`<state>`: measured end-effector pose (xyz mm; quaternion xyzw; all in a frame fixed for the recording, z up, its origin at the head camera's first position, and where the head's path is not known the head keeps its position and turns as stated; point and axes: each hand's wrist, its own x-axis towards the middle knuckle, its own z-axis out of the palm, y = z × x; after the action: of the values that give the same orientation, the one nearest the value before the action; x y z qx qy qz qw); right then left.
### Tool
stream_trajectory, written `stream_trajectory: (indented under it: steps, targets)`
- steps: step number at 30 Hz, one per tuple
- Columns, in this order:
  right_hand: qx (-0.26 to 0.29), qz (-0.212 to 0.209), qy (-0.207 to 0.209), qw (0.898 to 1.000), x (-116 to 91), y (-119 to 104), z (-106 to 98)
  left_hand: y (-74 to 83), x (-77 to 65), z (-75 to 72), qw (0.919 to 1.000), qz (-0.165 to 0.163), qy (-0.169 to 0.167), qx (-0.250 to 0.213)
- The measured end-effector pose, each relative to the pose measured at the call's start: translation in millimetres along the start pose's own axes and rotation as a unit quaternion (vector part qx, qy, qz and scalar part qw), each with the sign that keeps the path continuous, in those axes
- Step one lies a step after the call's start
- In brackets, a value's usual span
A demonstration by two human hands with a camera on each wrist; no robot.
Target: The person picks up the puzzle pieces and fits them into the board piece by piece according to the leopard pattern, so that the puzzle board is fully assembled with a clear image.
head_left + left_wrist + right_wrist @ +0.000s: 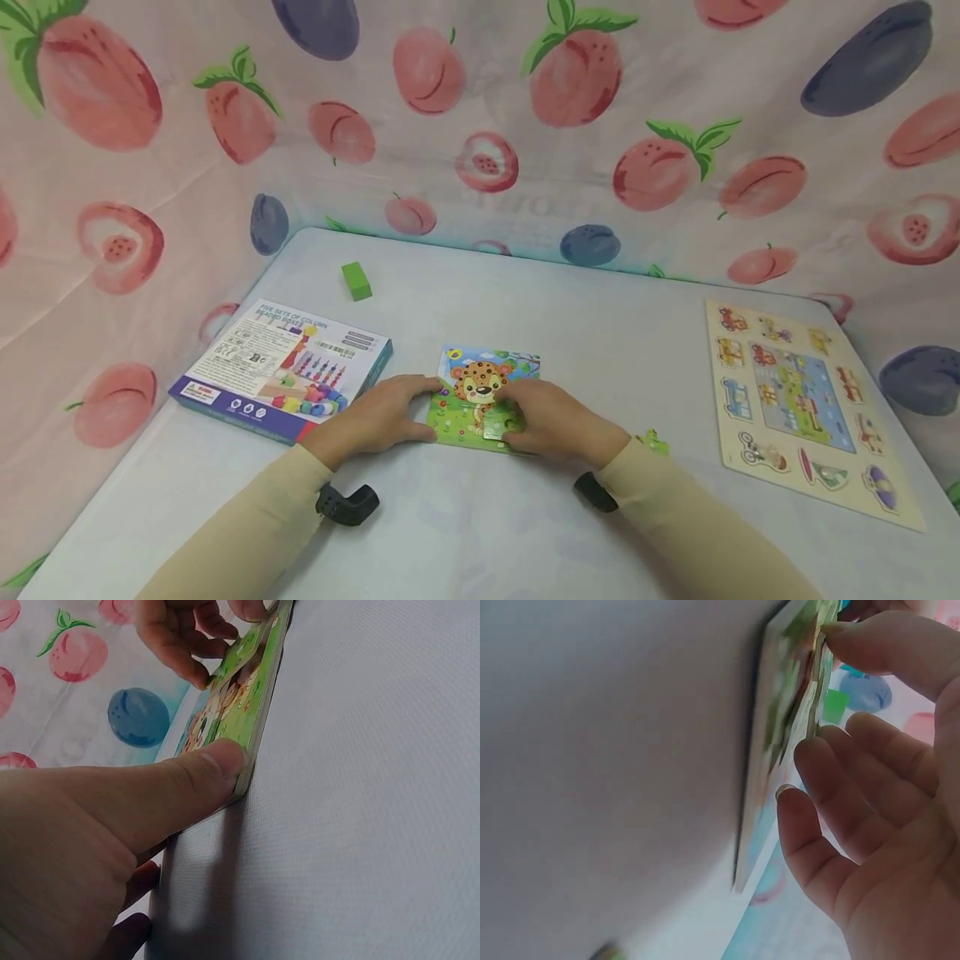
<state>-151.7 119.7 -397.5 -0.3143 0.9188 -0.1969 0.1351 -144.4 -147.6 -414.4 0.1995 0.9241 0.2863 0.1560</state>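
Note:
A leopard jigsaw puzzle [448,427] lies on the white table, its picture showing a spotted cub on grass. My right hand [558,421] pinches a green puzzle piece [493,425] between thumb and fingers, over the lower right part of the picture. In the right wrist view, this piece [815,705] sits tilted close over the board. At the puzzle's left edge, my left hand [382,417] rests with thumb and index finger spread apart. Its thumb [217,761] presses the near left corner in the left wrist view. Another green puzzle piece [654,442] lies beside my right wrist, partly hidden.
On the left lies a flat bead-set box [281,367], with a green block [356,282] behind it. A wooden peg puzzle board [813,408] with vehicle pictures lies at the right. A fruit-print curtain [487,100] borders the table at the back and sides.

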Motion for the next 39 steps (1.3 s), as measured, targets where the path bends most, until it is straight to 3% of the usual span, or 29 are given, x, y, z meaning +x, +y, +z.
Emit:
stream_trajectory:
  steps: [26,39]
  targets:
    - [0.025,-0.011,-0.013,1.000,26.4,-23.6,9.0,1.7,-0.9,-0.8,0.9999,-0.009,-0.003,-0.002]
    - [0.007,-0.032,-0.009,0.999,33.3,-24.4,13.9,2.7,-0.7,-1.6,0.9999,-0.010,-0.004,-0.005]
